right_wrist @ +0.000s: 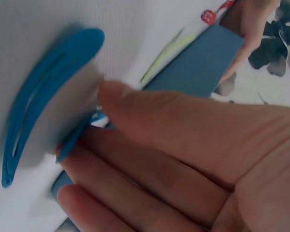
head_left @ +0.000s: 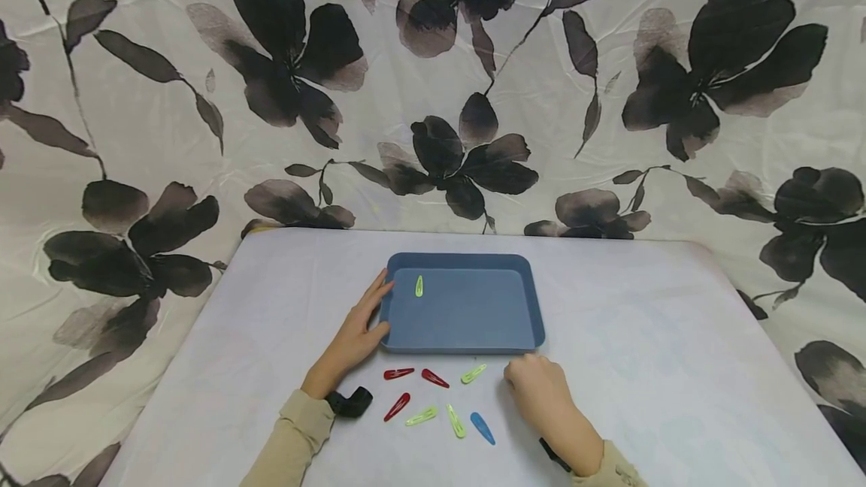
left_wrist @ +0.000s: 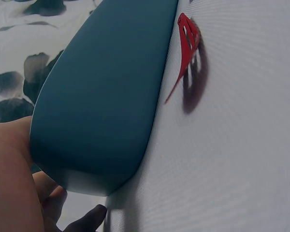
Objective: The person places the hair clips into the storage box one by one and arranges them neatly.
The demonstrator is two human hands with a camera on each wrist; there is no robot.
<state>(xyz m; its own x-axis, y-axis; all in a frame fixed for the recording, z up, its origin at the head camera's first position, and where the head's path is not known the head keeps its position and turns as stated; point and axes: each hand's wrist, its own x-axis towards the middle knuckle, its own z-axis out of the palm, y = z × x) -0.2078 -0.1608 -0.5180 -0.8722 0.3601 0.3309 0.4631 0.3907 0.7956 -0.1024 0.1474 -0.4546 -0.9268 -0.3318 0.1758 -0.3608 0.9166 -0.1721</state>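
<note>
Right hand (right_wrist: 179,157) pinches a blue clip (right_wrist: 73,141) near the tray (head_left: 534,307)

The thumb and fingertips close on the clip, hiding most of it; in the head view this hand sits by the tray's front edge, toward the right corner, and whether it touches the tray cannot be told. A second blue clip (head_left: 483,428) lies on the white table (head_left: 629,337), to that hand's left and closer to the person. The left hand (head_left: 353,337) rests against the tray's left side, fingers extended along the rim, thumb spread apart from them. Inside the tray, one lime clip (head_left: 419,288) lies toward the back-left corner. In front of it, three red clips (head_left: 397,406) and three more lime clips (head_left: 456,425) lie scattered between the hands. A floral cloth (head_left: 467,164) hangs behind.
</note>
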